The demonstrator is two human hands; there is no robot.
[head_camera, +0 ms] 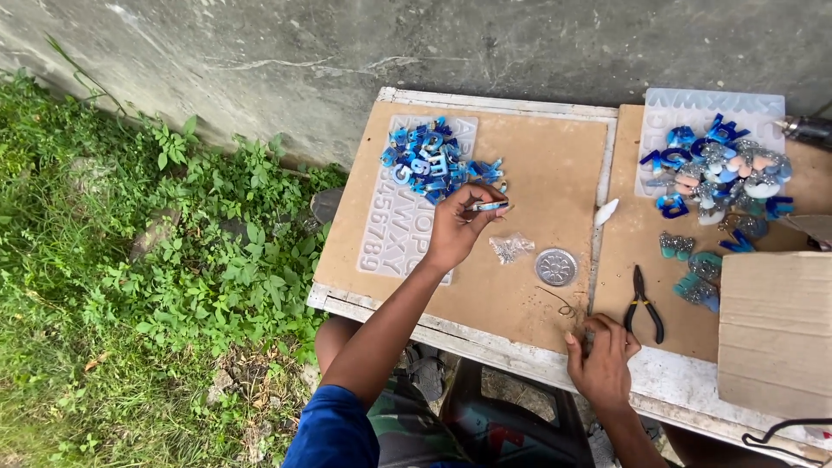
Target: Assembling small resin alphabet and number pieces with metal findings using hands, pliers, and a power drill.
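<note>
The small blue resin piece sits pinched at the tips of my left hand, lying crosswise between thumb and the curled fingers, raised just above the brown board and close beside the heap of blue and white resin letters. Those fingers are closed narrowly around it, with hardly any gap showing. My right hand rests near the front edge of the board, fingertips bent down and pressed together on something very small; I cannot tell what it is, though a thin curl of wire lies just beside it. The black-handled pliers lie just to the right of that hand, untouched. Between my two hands are a round silver metal lid and a small clear plastic bag of tiny metal bits. The letter heap partly covers a translucent silicone alphabet mould lying flat on the left. On the right a second translucent mould carries a pile of blue, silver-glitter and pink resin pieces, with a few teal and glitter pieces nearer to me and a pale wooden box at the right edge. Everything rests on a brown hardboard tabletop with a white painted frame, outdoors, against a grey concrete wall, with green weeds and grass to the left.
</note>
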